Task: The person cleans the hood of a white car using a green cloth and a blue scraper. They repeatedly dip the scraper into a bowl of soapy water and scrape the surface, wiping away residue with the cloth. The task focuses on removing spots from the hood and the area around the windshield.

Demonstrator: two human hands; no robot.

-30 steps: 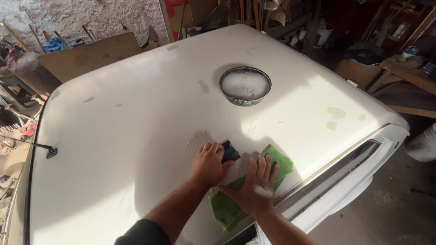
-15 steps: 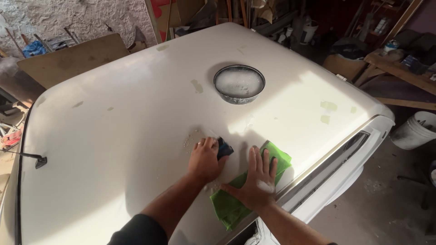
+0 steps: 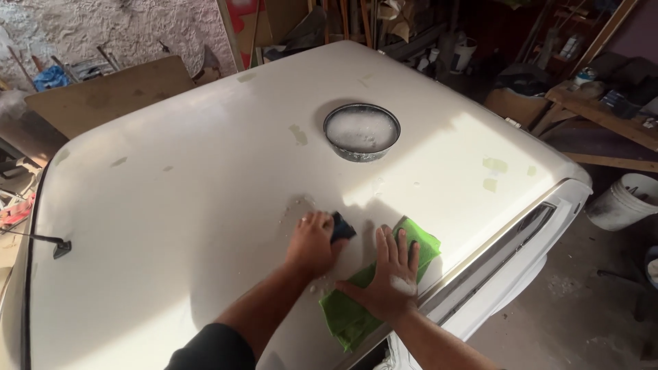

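Pad [image 3: 343,226], probably a wet, slippery sanding block: pinched under left hand [image 3: 312,243]; right hand [image 3: 391,281] fingers spread flat on soft cloth [image 3: 356,308].

Round basin of soapy water [image 3: 361,131] at upper centre of the frame; white bucket [image 3: 622,201] at right edge; wooden board [image 3: 103,96] upper left; wooden bench [image 3: 603,116] upper right.

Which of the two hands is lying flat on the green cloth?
The right hand lies flat, fingers spread, on the green cloth. The left hand instead presses a small dark block on the white panel.
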